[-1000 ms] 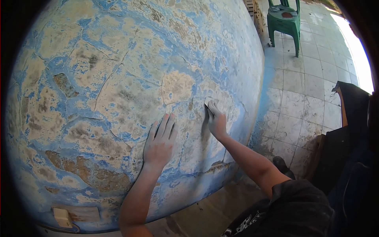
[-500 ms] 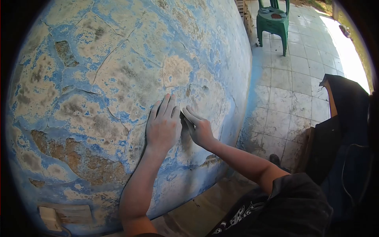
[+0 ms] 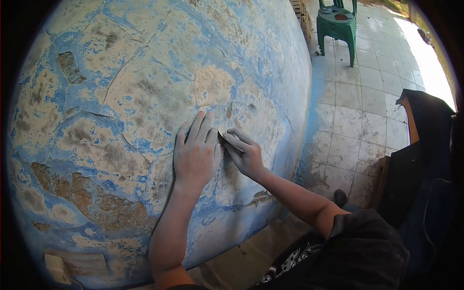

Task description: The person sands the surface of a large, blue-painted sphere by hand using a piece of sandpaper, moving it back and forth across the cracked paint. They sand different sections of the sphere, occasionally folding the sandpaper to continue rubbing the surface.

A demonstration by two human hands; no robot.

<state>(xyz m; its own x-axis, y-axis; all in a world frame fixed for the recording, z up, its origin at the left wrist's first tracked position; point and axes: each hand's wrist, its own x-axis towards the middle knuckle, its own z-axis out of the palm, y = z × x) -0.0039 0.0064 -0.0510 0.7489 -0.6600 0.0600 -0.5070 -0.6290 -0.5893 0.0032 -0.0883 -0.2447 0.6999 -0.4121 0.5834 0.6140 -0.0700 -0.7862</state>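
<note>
My left hand (image 3: 195,154) lies flat on the peeling blue-and-white wall (image 3: 140,96), fingers stretched upward and slightly apart. Just right of it, my right hand (image 3: 245,153) is closed on a thin flat piece (image 3: 221,137) whose narrow edge shows at the fingertips, right at the wall. Most of that piece is hidden by the fingers, and I cannot tell its exact kind. Pale dust covers both hands. Around them the paint is cracked and flaking, with a bare cream patch (image 3: 214,84) above.
Bare rough plaster (image 3: 89,195) shows at the lower left, above a box-like socket fitting (image 3: 57,268) with a cable. A green plastic chair (image 3: 337,29) with small items on it stands on the tiled floor (image 3: 345,121). Dark cloth-draped furniture (image 3: 411,159) is at the right.
My view has shifted slightly, so the wall appears farther left. My left hand stays flat on the wall; my right hand still grips the thin piece, with its fingers slightly more bent.
</note>
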